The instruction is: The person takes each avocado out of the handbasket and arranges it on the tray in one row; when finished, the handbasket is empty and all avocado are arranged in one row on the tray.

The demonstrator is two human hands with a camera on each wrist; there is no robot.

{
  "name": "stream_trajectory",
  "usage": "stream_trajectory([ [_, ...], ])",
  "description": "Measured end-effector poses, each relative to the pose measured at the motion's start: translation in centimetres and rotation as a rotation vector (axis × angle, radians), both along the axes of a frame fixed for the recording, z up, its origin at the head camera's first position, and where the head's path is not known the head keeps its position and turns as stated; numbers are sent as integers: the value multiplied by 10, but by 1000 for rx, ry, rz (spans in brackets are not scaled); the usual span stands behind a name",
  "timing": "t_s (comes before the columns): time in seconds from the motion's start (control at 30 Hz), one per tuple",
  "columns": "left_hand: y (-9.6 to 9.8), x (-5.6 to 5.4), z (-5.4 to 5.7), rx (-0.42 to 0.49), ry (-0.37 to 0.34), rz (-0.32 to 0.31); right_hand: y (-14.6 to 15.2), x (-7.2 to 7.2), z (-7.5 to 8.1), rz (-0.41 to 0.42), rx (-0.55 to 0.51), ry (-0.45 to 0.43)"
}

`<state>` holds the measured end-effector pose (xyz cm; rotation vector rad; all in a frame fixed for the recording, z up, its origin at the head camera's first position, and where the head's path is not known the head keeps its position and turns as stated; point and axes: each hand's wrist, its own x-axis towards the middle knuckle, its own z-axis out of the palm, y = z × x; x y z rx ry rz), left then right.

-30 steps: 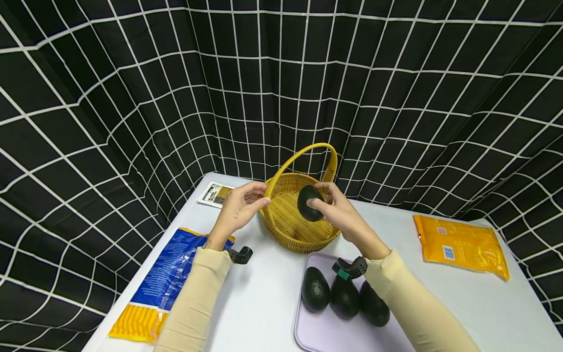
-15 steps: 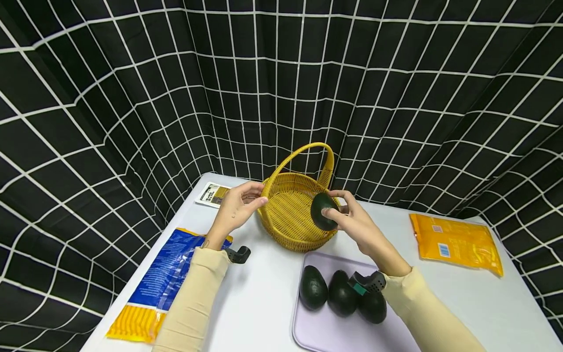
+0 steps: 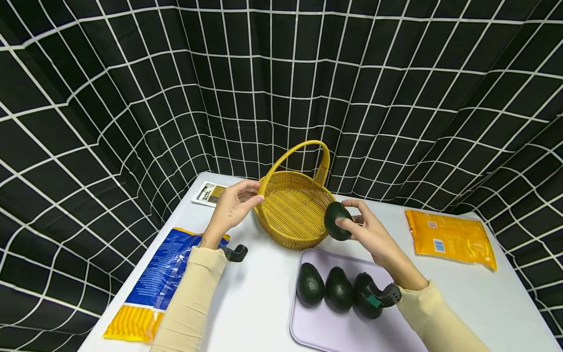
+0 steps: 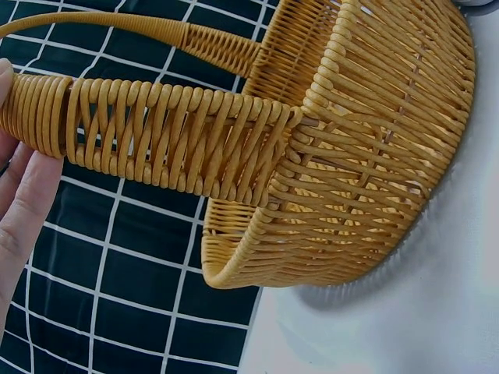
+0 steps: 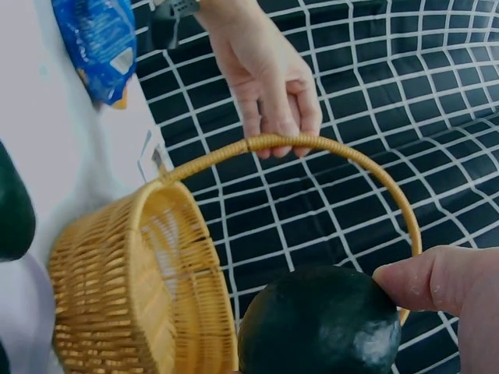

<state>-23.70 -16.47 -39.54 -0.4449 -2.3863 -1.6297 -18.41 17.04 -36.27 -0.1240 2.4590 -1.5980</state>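
Note:
My left hand pinches the handle of a yellow wicker basket near its left base. In the left wrist view the fingers lie against the wrapped handle. My right hand holds a dark green avocado between thumb and fingers, just off the basket's right rim. The right wrist view shows that avocado close up, with the thumb at its side. The basket's woven floor shows bare. On a pale purple tray lie three more avocados in a row, the right one partly covered by the wrist camera.
A blue and yellow package lies along the left, beside my left forearm. A small white and brown packet is behind the left hand. An orange package lies at the right. A black gridded curtain surrounds the white table.
My right hand has moved right and toward me with the avocado, from over the basket to beyond its right rim. The left hand keeps its hold on the handle.

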Motion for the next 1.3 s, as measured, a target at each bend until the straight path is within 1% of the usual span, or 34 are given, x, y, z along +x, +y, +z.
stream_trajectory([
  [0.2,1,0,0,18,-7,-4,12,8,-5,-18,11,-9],
  [0.33,1,1,0,18,-18,-7,21,13,-8,-35,43,-18],
  [0.47,0,1,0,16,-23,0,28,18,-10,-54,67,-36],
  [0.67,0,2,1,9,-22,8,38,26,-13,-79,71,-59],
  [0.8,1,2,-1,9,-34,8,48,33,-16,-87,91,-69],
  [0.93,1,3,-1,15,-39,4,57,41,-21,-92,79,-83],
  [1.03,1,4,-1,14,-35,4,64,47,-24,-99,80,-91],
  [1.3,3,4,3,13,-29,2,81,62,-31,-112,123,-106],
])
